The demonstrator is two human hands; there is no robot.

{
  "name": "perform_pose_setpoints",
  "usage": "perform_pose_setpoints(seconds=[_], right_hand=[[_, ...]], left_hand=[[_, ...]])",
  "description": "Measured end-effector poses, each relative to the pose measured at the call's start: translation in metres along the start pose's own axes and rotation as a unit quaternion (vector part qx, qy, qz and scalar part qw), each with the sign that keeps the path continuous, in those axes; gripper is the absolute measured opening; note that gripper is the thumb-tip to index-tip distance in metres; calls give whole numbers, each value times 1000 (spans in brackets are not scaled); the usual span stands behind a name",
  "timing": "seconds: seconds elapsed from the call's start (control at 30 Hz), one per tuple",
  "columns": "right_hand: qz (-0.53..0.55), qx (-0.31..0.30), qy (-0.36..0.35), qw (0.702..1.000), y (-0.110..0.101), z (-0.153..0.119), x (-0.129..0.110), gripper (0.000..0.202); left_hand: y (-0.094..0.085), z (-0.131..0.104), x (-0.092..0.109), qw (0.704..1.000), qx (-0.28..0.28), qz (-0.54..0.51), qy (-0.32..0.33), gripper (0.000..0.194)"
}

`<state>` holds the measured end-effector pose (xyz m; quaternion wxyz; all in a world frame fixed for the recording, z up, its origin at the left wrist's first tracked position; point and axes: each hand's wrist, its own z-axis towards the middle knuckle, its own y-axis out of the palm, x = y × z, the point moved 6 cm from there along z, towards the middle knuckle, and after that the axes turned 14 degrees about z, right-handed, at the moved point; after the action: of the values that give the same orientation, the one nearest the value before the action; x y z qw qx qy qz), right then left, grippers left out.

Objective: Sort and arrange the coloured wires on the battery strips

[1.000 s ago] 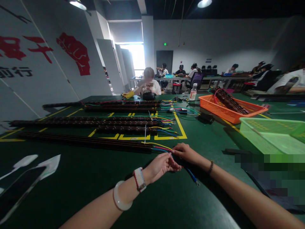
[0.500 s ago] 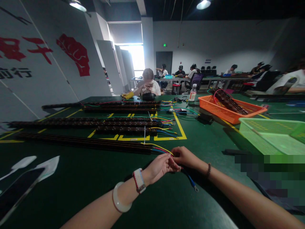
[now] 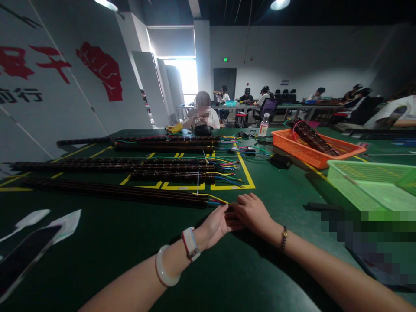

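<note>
Fingers: left hand [image 3: 217, 224] part-curled, right hand [image 3: 255, 215] bent over it, both at the coloured leads [image 3: 217, 202]. Actual grip hidden, can't tell. Leads exit nearest dark bundle [image 3: 130, 194], lying on worktop [image 3: 260, 281]. Keep leads supported, untwisted; no tugging.

Left hand [image 3: 216, 227] and right hand [image 3: 253, 212] together at the colored wires [image 3: 218, 201] of the nearest long dark bundle [image 3: 113, 193], exact grip hidden | phone [image 3: 27, 260] lower left on green table [image 3: 208, 277] | dark bundle in orange basket [image 3: 300, 152], right of bottle [image 3: 264, 126] | green basket [image 3: 357, 184] nearer | person [image 3: 211, 118] seated opposite
</note>
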<state>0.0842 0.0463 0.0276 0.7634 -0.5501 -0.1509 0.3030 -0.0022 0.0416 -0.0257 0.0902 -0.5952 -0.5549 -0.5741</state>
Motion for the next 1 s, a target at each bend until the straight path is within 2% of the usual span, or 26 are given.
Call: perform_pose_setpoints(seconds=[0.17,0.3,0.4,0.53,0.67,0.8,0.9,1.0], right_hand=[[-90,-29,-51,994,8,-3,-17,13],[-119,-38,-79,989,14,-6,-30,21],[-132,-45,-77,987,16,-7,-38,27],[-111,-47,-30,992,16,-10,-41,31],[-8,-60,27,998,0,-8,-33,29],[135,-64,78,986,-30,-2,-13,20],[159,-57,80,982,-47,0,-4,15],[133,-92,49,986,-45,-4,-11,13]], left_hand=[[1,1,0,999,3,-32,-2,23],[-4,5,-1,998,31,-62,11,18],[-6,8,-3,997,46,-64,4,23],[-8,7,-3,997,56,-60,0,19],[-7,6,-2,999,45,-25,3,16],[-6,7,-2,999,32,-6,4,17],[-7,7,-3,1000,31,-3,0,16],[-8,7,-3,1000,21,3,5,16]])
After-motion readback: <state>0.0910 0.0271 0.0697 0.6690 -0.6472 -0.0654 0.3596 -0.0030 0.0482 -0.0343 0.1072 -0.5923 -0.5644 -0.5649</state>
